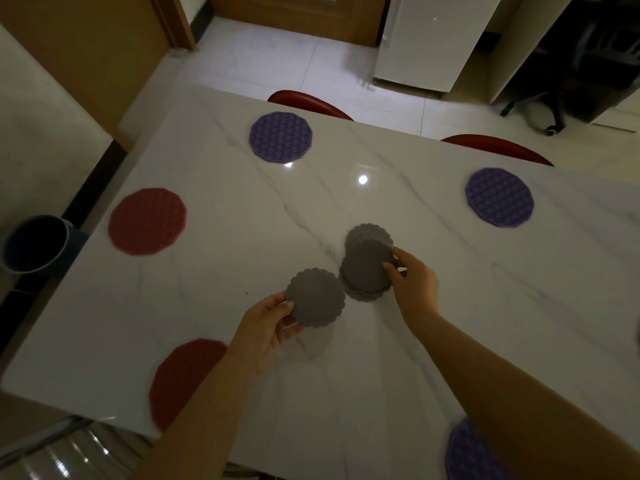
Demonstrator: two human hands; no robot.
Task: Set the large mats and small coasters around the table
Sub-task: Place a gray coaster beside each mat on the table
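Note:
On the white marble table (pixel 398 341), large mats lie around the edge: a purple mat (pixel 280 136) at the far side, another purple mat (pixel 498 197) at far right, a red mat (pixel 147 221) at left, a red mat (pixel 183 379) at near left, and a purple mat (pixel 465 452) near me, partly hidden by my right arm. My left hand (pixel 268 329) holds one grey scalloped coaster (pixel 315 297) above the table. My right hand (pixel 412 280) grips the top grey coaster (pixel 367 266) of a small grey stack (pixel 369 233) at the table's middle.
Two red chair backs (pixel 308 102) (pixel 498 147) stand at the far edge. A dark bin (pixel 33 244) sits on the floor at left. A white appliance (pixel 429 39) and a black office chair base (pixel 540 109) are beyond the table.

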